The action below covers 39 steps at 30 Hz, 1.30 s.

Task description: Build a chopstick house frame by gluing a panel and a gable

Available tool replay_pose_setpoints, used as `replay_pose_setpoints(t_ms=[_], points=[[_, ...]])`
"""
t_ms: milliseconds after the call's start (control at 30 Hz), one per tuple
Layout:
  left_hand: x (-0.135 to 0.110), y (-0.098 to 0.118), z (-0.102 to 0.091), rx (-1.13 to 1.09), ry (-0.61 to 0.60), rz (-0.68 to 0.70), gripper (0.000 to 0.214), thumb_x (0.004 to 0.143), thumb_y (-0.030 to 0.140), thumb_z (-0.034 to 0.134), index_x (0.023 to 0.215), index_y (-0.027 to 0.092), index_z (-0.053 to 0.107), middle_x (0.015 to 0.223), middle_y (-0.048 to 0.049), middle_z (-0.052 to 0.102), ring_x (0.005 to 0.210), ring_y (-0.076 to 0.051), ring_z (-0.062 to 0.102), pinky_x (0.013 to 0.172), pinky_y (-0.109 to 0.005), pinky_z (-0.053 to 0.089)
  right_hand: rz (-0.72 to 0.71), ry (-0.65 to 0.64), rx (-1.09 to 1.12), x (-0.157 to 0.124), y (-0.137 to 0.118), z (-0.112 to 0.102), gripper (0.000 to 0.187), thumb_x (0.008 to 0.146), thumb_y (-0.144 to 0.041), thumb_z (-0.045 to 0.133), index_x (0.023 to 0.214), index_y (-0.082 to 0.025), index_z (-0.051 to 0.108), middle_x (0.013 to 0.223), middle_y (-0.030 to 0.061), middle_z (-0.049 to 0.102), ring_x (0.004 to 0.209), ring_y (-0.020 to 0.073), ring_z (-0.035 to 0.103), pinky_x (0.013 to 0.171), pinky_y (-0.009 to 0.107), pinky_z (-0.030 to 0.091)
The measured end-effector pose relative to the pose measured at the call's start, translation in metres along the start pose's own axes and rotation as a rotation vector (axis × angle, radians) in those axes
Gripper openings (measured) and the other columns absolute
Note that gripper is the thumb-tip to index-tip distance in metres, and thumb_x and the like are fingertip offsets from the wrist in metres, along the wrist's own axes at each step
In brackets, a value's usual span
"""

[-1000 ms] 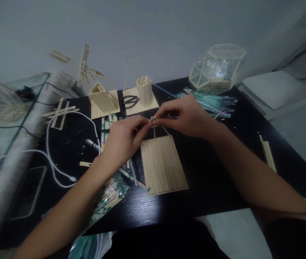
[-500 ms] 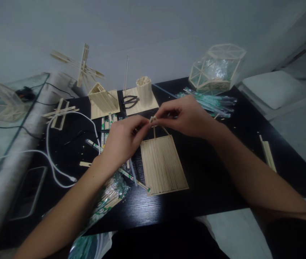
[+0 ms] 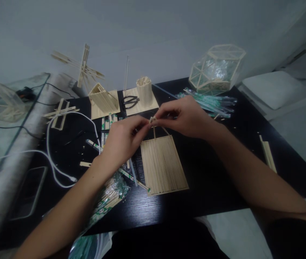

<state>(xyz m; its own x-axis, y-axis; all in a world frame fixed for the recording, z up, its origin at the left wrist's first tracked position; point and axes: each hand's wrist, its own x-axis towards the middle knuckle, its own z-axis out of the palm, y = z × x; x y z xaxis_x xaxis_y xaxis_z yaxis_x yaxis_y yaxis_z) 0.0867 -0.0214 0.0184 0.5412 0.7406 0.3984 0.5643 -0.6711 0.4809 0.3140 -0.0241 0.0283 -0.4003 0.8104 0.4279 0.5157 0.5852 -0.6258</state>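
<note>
My left hand (image 3: 124, 135) and my right hand (image 3: 184, 117) meet fingertip to fingertip above the middle of the table. Both pinch a small bundle of pale wooden stick ends (image 3: 152, 120) between thumb and fingers. Below them lies a flat panel of wooden sticks (image 3: 163, 165) laid side by side. Thin sticks run up from the panel's far edge toward the pinched ends; my fingers hide where they join. Left of the panel, under my left forearm, are paper-wrapped chopsticks (image 3: 126, 174) and a clear bag of chopsticks (image 3: 112, 194).
At the back stand a stick-built windmill (image 3: 84, 66), a square stick holder (image 3: 103, 99) and a round stick cup (image 3: 144, 90) beside black loop handles (image 3: 130, 101). Green-and-clear wrappers (image 3: 209, 102) lie before a faceted frame (image 3: 217, 68). A white cable (image 3: 47, 144) loops left; sticks (image 3: 268, 156) lie right.
</note>
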Motion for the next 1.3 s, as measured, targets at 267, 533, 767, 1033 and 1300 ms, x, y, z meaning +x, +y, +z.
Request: replay_pose_setpoints(t_ms=[267, 533, 767, 1033, 1300], points=[[-0.0006, 0.0008, -0.0017, 0.008, -0.001, 0.004, 0.013, 0.099, 0.029, 0.067, 0.094, 0.02, 0.074, 0.081, -0.0005, 0.076, 0.072, -0.014, 0.07, 0.066, -0.026, 0.047, -0.008, 0.008, -0.001, -0.0004, -0.0001, 0.001, 0.018, 0.091, -0.033, 0.079, 0.083, -0.017, 0.079, 0.073, 0.0006, 0.075, 0.061, 0.0107, 0.056, 0.064, 0.027, 0.039], [-0.0007, -0.0001, -0.0002, 0.006, 0.004, 0.001, 0.012, 0.098, 0.028, 0.067, 0.094, 0.02, 0.074, 0.08, -0.0005, 0.076, 0.071, -0.014, 0.069, 0.065, -0.026, 0.047, -0.013, 0.014, -0.01, -0.0004, 0.001, 0.0014, 0.014, 0.089, -0.029, 0.081, 0.083, -0.017, 0.079, 0.072, -0.0007, 0.074, 0.06, 0.01, 0.055, 0.063, 0.027, 0.039], [0.0001, -0.0007, 0.0002, -0.008, 0.009, 0.01, 0.011, 0.098, 0.027, 0.068, 0.094, 0.019, 0.074, 0.081, -0.0006, 0.077, 0.072, -0.014, 0.07, 0.066, -0.026, 0.047, -0.006, 0.002, -0.015, -0.0003, 0.0006, 0.0005, 0.017, 0.091, -0.033, 0.078, 0.083, -0.018, 0.078, 0.071, -0.0009, 0.073, 0.061, 0.0104, 0.055, 0.063, 0.027, 0.04], [0.0001, -0.0005, -0.0004, -0.009, 0.008, 0.014, 0.012, 0.099, 0.028, 0.067, 0.094, 0.02, 0.073, 0.08, -0.0001, 0.076, 0.071, -0.014, 0.07, 0.064, -0.026, 0.047, -0.016, 0.01, -0.021, -0.0004, 0.0002, 0.0009, 0.014, 0.089, -0.03, 0.081, 0.083, -0.018, 0.079, 0.072, -0.001, 0.074, 0.06, 0.0098, 0.056, 0.063, 0.027, 0.041], [-0.0001, -0.0003, 0.0003, -0.005, 0.005, 0.004, 0.011, 0.098, 0.029, 0.068, 0.094, 0.02, 0.074, 0.081, 0.0001, 0.076, 0.072, -0.014, 0.07, 0.065, -0.025, 0.046, -0.017, 0.014, -0.01, -0.0003, 0.0008, 0.0012, 0.015, 0.089, -0.031, 0.081, 0.082, -0.017, 0.078, 0.071, -0.0005, 0.074, 0.061, 0.0107, 0.057, 0.063, 0.027, 0.039]])
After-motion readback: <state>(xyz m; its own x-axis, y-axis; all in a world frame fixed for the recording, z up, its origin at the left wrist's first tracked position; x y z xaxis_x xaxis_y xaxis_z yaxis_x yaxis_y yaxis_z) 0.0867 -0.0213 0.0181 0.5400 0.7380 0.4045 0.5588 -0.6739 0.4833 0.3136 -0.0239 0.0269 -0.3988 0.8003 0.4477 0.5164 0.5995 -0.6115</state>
